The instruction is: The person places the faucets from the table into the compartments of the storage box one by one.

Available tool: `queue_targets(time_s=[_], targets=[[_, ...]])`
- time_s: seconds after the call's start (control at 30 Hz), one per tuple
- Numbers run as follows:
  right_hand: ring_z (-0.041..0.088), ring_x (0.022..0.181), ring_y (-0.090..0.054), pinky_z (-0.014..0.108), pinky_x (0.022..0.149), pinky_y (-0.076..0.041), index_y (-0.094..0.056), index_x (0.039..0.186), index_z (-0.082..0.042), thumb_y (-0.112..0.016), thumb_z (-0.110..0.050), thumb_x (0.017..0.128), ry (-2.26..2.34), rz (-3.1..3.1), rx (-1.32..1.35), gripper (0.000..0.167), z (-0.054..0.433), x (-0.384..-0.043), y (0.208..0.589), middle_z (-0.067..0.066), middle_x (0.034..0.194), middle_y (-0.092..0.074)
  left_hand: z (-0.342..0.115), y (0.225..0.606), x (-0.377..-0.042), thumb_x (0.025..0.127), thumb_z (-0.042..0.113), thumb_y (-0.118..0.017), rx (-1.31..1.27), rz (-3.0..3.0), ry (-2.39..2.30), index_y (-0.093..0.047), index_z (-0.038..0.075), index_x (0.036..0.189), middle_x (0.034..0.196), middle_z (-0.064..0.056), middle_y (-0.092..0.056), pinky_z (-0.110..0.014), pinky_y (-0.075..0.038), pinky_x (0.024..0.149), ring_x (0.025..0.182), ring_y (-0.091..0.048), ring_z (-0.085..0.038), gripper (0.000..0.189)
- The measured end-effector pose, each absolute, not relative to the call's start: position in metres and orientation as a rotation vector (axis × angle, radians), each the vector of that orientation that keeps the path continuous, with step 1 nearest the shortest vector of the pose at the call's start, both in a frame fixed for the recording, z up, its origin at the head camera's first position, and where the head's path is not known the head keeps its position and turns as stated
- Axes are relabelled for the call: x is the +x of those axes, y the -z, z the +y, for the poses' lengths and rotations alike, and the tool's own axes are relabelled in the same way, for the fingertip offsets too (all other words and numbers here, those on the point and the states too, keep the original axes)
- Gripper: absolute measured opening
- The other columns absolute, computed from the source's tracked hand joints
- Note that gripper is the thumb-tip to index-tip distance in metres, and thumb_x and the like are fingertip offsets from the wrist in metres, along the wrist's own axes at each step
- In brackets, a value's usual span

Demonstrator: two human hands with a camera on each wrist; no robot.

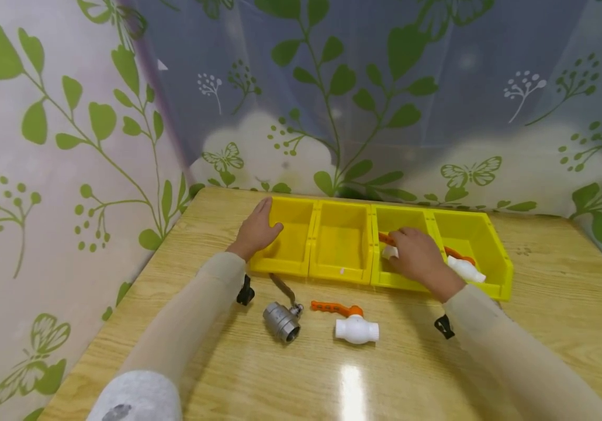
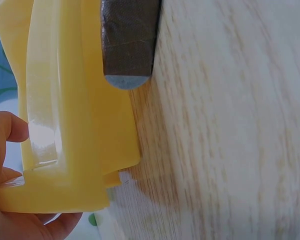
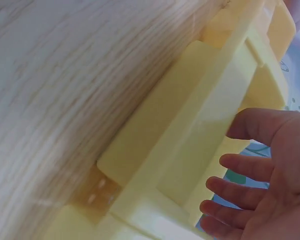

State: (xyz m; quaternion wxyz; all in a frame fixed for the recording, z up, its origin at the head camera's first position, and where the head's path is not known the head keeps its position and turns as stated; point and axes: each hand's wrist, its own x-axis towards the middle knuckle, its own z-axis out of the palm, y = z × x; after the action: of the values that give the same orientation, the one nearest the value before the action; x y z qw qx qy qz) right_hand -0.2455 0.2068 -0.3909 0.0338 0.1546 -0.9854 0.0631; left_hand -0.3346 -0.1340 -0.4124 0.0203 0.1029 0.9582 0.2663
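Observation:
My left hand point(image 1: 260, 231) grips the outer side wall of the leftmost yellow bin point(image 1: 286, 270). In the left wrist view, the thumb and fingers point(image 2: 65, 225) lie on either side of that wall. My right hand point(image 1: 418, 257) reaches into the third bin, its fingers spread and slightly bent in the right wrist view. Beside its fingertips in the head view lies a white plastic ball valve point(image 1: 389, 252) with an orange handle, partly covered by the hand. A similar white ball valve point(image 1: 466, 269) lies in the rightmost bin.
On the wooden table point(image 1: 395, 380), in front of the bins, lie a metal ball valve point(image 1: 282, 321) with a lever and another white ball valve point(image 1: 357, 330) with an orange handle. A patterned curtain point(image 1: 290, 164) hangs behind and to the left.

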Motion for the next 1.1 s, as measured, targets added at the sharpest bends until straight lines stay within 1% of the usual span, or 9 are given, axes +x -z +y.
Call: queue_targets(time_s=[0.2,0.4,0.6,0.73,0.93,1.1], targets=[[0.046,0.119,-0.049,0.060,0.100,-0.037,-0.053,0.131,0.009,-0.066,-0.017,0.089,-0.180,-3.015,0.451,0.051,0.211,-0.238,0.378,0.028,0.128,-0.055,-0.135,0.411,-0.334,0.099,0.028,-0.050,0.331,2.978,-0.818,-0.009,0.004,0.156,0.162,-0.012,-0.009,-0.050,-0.022,0.115,0.146,-0.020,-0.031,0.075],[0.048,0.120,-0.047,0.061,0.100,-0.037,-0.053,0.131,0.010,-0.062,-0.018,0.090,-0.171,-2.986,0.453,0.050,0.221,-0.232,0.373,0.030,0.130,-0.053,-0.134,0.410,-0.331,0.098,0.026,-0.050,0.357,2.995,-0.816,-0.011,0.002,0.156,0.161,-0.014,-0.011,-0.049,-0.021,0.115,0.144,-0.022,-0.038,0.074],[0.049,0.124,-0.043,0.062,0.102,-0.035,-0.049,0.134,0.011,-0.063,-0.021,0.091,-0.179,-3.004,0.369,0.056,0.229,-0.226,0.367,0.033,0.133,-0.049,-0.134,0.408,-0.329,0.099,0.027,-0.049,0.329,2.989,-0.805,-0.010,0.004,0.156,0.162,-0.013,-0.011,-0.051,-0.019,0.115,0.143,-0.019,-0.043,0.073],[0.050,0.126,-0.041,0.061,0.103,-0.033,-0.045,0.136,0.012,-0.063,-0.022,0.091,-0.190,-3.012,0.329,0.059,0.238,-0.224,0.367,0.035,0.136,-0.045,-0.134,0.407,-0.329,0.098,0.027,-0.049,0.332,2.991,-0.803,-0.010,0.003,0.156,0.162,-0.013,-0.011,-0.051,-0.020,0.115,0.142,-0.020,-0.043,0.073],[0.051,0.123,-0.042,0.061,0.102,-0.034,-0.044,0.134,0.016,-0.062,-0.021,0.091,-0.202,-2.998,0.299,0.060,0.254,-0.223,0.370,0.037,0.134,-0.045,-0.134,0.409,-0.331,0.098,0.026,-0.050,0.346,2.999,-0.808,-0.011,0.002,0.156,0.161,-0.014,-0.012,-0.050,-0.020,0.115,0.142,-0.023,-0.041,0.073],[0.053,0.122,-0.040,0.062,0.102,-0.033,-0.038,0.135,0.020,-0.059,-0.023,0.092,-0.230,-3.021,0.270,0.065,0.266,-0.221,0.369,0.040,0.134,-0.041,-0.134,0.411,-0.332,0.098,0.027,-0.050,0.344,2.993,-0.804,-0.010,0.003,0.156,0.162,-0.013,-0.011,-0.050,-0.020,0.115,0.143,-0.022,-0.040,0.074]])
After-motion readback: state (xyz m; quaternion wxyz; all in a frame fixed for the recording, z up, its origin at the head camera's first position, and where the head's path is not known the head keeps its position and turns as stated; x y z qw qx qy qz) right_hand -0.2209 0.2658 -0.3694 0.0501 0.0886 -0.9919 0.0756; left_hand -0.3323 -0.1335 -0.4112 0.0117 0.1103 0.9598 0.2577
